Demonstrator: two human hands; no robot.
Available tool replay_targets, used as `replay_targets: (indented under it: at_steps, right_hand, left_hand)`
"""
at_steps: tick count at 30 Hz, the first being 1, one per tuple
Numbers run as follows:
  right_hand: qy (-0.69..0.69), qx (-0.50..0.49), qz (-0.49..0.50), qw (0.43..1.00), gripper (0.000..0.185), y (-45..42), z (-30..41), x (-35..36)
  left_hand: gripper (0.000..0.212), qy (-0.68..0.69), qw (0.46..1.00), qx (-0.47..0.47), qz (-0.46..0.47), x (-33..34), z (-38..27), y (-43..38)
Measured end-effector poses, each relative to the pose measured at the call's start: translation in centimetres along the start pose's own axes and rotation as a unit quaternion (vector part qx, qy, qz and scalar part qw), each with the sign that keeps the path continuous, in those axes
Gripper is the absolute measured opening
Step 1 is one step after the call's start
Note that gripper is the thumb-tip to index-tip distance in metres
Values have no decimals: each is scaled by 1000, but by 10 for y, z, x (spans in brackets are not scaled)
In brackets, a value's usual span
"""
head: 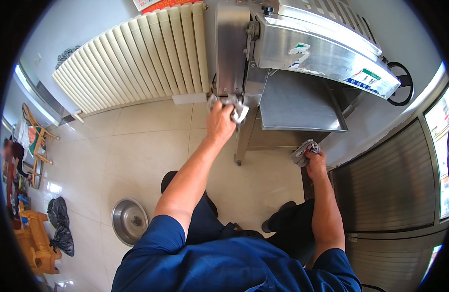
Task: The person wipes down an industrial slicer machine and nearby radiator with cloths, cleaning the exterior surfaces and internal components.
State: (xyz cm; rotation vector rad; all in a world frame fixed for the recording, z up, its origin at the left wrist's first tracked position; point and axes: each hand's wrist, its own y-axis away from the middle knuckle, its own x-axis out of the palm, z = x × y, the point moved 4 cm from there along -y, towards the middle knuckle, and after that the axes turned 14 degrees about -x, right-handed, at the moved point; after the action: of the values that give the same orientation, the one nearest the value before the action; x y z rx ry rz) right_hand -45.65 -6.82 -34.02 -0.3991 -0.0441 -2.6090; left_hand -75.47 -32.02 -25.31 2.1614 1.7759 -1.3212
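Observation:
A stainless steel machine (319,54) with a black handwheel stands before me at the top right. My left hand (221,122) grips a greyish crumpled cloth (240,111), which lies against the lower end of the machine's narrow side cover (231,54). Farther right and lower, my right hand (315,162) holds another crumpled grey cloth (301,155) with some red on it. That cloth is just below the front edge of the machine's metal tray (301,106). Torn stickers bearing writing are on the machine's front panel.
A cream radiator (137,58) lines the wall at the upper left. On the tiled floor stand a metal basin (130,222) and black plastic bags (59,213). Wooden furniture (36,241) and a chair (38,146) are at far left, near a partly visible person. A ribbed door (385,182) is at right.

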Motion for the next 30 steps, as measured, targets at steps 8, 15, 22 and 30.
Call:
replay_targets:
  at_steps: [8, 15, 22, 30]
  right_hand:
    - [7, 8, -5, 1000, 30, -10, -3, -5]
    - [26, 24, -22, 999, 31, -19, -21, -18]
    - [112, 28, 8, 993, 32, -19, -36, -34]
    - [148, 33, 41, 988, 26, -12, -39, -9]
  left_hand:
    - [26, 216, 953, 61, -204, -85, -33, -35]
    - [33, 365, 924, -17, -111, -113, -65, -111]
    - [19, 647, 711, -228, 157, -22, 11, -52]
    - [44, 371, 908, 51, -187, -104, -72, -83]
